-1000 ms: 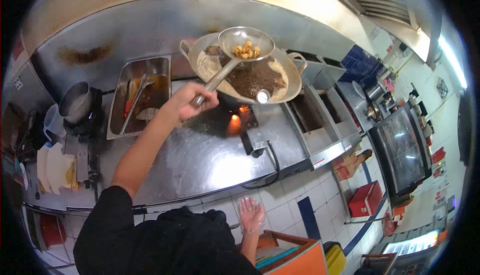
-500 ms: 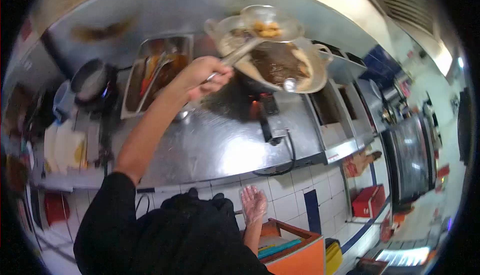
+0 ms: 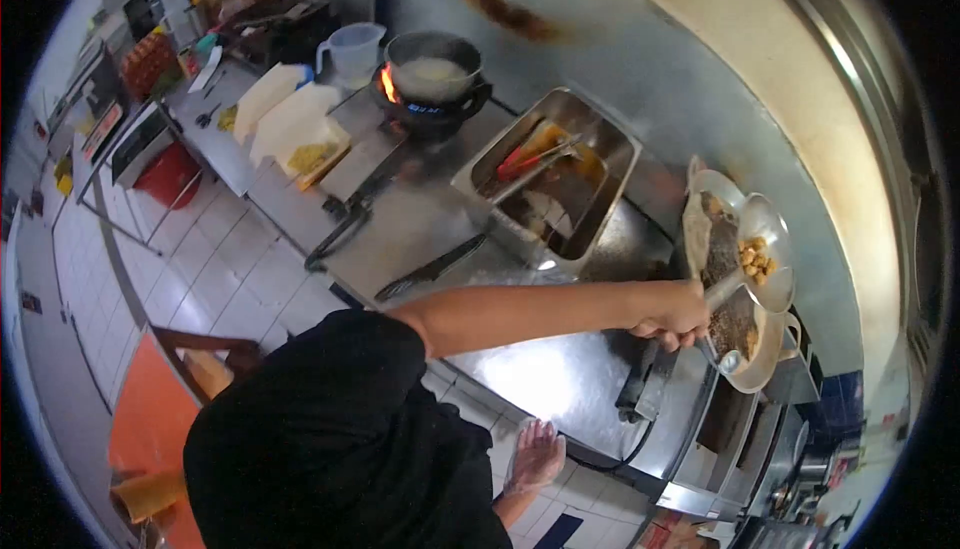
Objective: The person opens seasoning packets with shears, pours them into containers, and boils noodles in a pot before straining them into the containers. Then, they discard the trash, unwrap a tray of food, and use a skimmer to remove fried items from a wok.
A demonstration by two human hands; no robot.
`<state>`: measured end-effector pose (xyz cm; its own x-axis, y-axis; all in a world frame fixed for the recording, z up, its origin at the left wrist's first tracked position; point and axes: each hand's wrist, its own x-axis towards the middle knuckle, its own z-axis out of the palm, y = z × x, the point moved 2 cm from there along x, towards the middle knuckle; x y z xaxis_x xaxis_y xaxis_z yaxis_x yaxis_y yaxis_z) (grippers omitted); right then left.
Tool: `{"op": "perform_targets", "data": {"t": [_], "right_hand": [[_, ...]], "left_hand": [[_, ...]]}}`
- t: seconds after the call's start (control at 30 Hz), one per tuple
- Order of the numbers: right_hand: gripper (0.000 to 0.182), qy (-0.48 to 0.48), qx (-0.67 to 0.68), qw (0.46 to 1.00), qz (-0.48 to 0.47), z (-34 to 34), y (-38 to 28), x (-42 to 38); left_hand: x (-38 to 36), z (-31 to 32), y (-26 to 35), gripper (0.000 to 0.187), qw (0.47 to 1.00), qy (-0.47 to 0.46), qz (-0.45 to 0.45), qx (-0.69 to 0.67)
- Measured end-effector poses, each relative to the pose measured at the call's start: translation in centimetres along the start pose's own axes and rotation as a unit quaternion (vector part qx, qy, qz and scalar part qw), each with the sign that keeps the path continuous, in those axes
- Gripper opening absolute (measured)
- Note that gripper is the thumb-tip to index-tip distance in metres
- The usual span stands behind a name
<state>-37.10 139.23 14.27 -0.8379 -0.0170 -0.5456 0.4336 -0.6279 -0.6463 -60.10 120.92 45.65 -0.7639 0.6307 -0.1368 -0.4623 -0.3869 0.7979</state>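
Note:
My left hand (image 3: 675,314) is closed round the metal handle of a wide, round skimmer (image 3: 770,224). Several golden fried pieces (image 3: 757,261) lie in its bowl, which is over the far side of a wok (image 3: 765,369). Dark, bubbling oil (image 3: 735,324) fills the wok, and a small shiny round metal piece (image 3: 732,361) shows near its front rim. My right hand (image 3: 537,456), in a clear plastic glove, hangs low by the counter's front edge. Its palm faces up, the fingers are stretched out, and it holds nothing.
Left of the wok stands a deep steel tray (image 3: 465,184) with tongs (image 3: 535,171) and brown liquid. Flames show under a black pan (image 3: 433,74) further left, beside a clear plastic jug (image 3: 355,52). A black hose (image 3: 610,466) loops off the counter's front.
My view has swung left, so the wok now appears at the right and the black pan is plainer. My left hand still grips the skimmer; my right hand stays low and open.

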Motion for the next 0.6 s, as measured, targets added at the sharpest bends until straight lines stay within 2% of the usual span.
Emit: {"op": "perform_targets", "data": {"t": [0.07,0.1,0.2,0.23,0.27,0.33,0.37,0.4,0.43,0.47,0.5,0.53,0.57,0.6], "right_hand": [[0.042,0.048,0.065,0.997,-0.010,1.3,-0.9,-0.2],[0.041,0.066,0.060,0.996,-0.016,1.8,-0.8,-0.2],[0.039,0.036,0.071,0.997,-0.013,2.1,-0.4,-0.1],[0.038,0.064,0.070,0.995,0.010,2.0,-0.4,0.1],[0.038,0.059,0.078,0.995,0.004,2.5,-0.4,1.0],[0.042,0.055,0.069,0.996,0.002,2.0,0.0,-0.2],[0.043,0.010,0.079,0.997,-0.012,2.2,-0.1,-0.3],[0.042,0.033,0.078,0.996,0.013,2.1,-0.4,-0.1],[0.053,0.017,0.075,0.997,-0.003,1.7,0.0,0.6],[0.065,0.015,0.071,0.997,-0.017,0.4,0.6,0.1],[0.064,0.016,0.081,0.996,-0.026,0.1,0.9,-1.1],[0.063,0.004,0.088,0.995,-0.040,1.2,0.1,-0.9],[0.058,0.050,0.103,0.993,-0.019,2.3,-0.7,-1.1],[0.058,0.066,0.121,0.990,-0.042,2.4,-0.9,-1.0]], "left_hand": [[0.5,0.1,-0.2,0.019,1.000,0.011,0.020,0.000],[0.0,0.2,0.2,0.022,0.998,-0.008,-0.006,0.057],[-1.2,0.0,1.1,0.023,0.996,-0.026,-0.046,0.073],[-0.7,0.5,0.2,0.021,0.996,0.009,0.005,0.090],[-0.2,0.1,0.5,0.021,0.995,0.004,0.005,0.100],[-0.1,-0.4,-0.3,0.023,1.000,0.021,0.010,-0.019],[0.8,-1.3,-1.3,0.025,1.000,-0.030,0.001,-0.002],[-0.9,-0.3,-0.6,0.022,0.999,-0.020,-0.013,0.034],[-0.6,-0.6,-1.6,0.021,0.992,-0.095,0.001,-0.085],[2.6,-3.1,-3.9,0.024,0.912,-0.254,-0.085,-0.311],[2.5,-3.6,-3.0,0.023,0.942,-0.219,-0.074,-0.245],[-1.0,-0.7,0.0,0.021,0.997,-0.028,-0.045,0.056],[-1.4,0.3,0.8,0.021,0.997,-0.013,-0.044,0.058],[-1.7,0.6,0.9,0.021,0.997,0.011,-0.045,0.056]]}}
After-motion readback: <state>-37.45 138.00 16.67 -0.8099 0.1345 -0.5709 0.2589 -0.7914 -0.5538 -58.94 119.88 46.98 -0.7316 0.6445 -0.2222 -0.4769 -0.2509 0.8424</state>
